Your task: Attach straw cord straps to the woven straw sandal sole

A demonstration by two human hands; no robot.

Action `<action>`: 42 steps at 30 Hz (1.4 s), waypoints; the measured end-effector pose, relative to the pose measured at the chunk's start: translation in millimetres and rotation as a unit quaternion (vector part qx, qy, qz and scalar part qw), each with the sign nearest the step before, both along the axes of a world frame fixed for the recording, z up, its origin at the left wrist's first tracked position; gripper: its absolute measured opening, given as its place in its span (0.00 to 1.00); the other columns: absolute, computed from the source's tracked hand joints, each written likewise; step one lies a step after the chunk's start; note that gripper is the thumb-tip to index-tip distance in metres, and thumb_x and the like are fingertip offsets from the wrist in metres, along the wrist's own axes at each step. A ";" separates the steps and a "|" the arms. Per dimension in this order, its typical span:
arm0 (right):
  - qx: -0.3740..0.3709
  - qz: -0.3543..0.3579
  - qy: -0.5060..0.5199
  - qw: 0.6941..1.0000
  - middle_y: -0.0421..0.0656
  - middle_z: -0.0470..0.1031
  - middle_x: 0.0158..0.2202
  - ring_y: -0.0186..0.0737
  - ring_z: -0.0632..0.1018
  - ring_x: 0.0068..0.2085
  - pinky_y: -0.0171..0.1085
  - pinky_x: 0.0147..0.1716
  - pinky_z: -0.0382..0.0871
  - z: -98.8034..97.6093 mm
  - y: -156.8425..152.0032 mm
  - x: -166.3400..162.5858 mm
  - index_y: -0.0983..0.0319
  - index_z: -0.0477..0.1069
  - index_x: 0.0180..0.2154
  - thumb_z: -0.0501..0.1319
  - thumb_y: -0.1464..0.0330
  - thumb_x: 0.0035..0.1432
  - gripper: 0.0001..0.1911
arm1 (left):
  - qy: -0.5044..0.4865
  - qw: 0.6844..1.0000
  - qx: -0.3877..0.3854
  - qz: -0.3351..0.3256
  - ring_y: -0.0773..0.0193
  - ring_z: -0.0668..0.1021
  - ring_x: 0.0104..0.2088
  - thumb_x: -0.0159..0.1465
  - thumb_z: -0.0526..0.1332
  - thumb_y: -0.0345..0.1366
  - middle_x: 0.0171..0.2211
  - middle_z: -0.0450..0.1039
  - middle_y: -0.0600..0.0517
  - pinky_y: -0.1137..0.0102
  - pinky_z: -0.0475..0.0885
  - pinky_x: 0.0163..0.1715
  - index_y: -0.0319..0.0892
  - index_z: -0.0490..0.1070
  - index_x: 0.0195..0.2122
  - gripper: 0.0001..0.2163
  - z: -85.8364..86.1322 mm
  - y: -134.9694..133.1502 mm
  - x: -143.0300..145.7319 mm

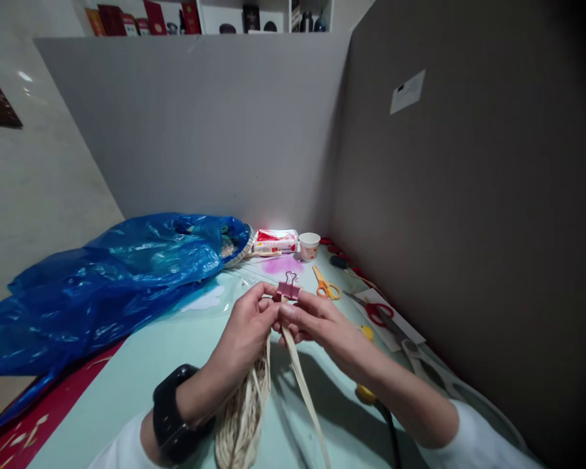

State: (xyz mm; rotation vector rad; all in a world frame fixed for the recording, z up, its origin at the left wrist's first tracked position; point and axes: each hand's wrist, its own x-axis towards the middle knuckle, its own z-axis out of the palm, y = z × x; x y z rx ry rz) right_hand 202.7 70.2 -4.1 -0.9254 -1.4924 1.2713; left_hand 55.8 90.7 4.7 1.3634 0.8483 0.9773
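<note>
My left hand [247,329] and my right hand [317,322] meet above the pale green table [151,365], fingers pinched together. Between them they hold a bundle of pale straw-coloured strips [247,410] that hangs down toward me. A pink binder clip [289,288] sits on the top end of the strips, right at my fingertips. One flat strip [305,391] runs down from under my right hand. A black watch [173,413] is on my left wrist.
A big blue plastic bag [102,273] covers the table's left side, with a woven basket rim [241,251] at its mouth. Orange scissors [326,285], red scissors [378,312], a paper cup [309,245] and a red-white packet [276,240] lie beyond. Grey partition walls stand behind and right.
</note>
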 end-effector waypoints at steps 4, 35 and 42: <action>-0.067 0.055 0.131 0.988 0.40 0.69 0.38 0.33 0.71 0.32 0.34 0.30 0.71 -11.3 -1.0 -7.8 0.58 0.68 0.50 0.61 0.62 0.61 0.16 | -0.007 0.999 0.002 -0.038 0.66 0.75 0.18 0.63 0.58 0.40 0.23 0.70 0.58 0.73 0.69 0.17 0.45 0.61 0.41 0.09 0.3 -2.9 2.5; -0.076 -0.098 0.105 0.987 0.34 0.70 0.23 0.25 0.58 0.17 0.28 0.15 0.47 -13.6 10.2 1.1 0.61 0.65 0.34 0.65 0.61 0.53 0.13 | 0.305 0.910 0.277 0.051 0.62 0.68 0.30 0.65 0.55 0.33 0.27 0.68 0.54 0.67 0.59 0.32 0.43 0.66 0.27 0.09 14.2 5.5 -15.7; -0.074 -0.143 0.125 0.979 0.36 0.71 0.27 0.26 0.65 0.22 0.26 0.16 0.49 -9.8 8.5 2.6 0.61 0.67 0.39 0.63 0.64 0.53 0.12 | 0.361 0.873 0.323 0.062 0.61 0.71 0.30 0.66 0.52 0.31 0.27 0.69 0.52 0.67 0.61 0.32 0.43 0.64 0.28 0.09 5.9 -9.2 -3.7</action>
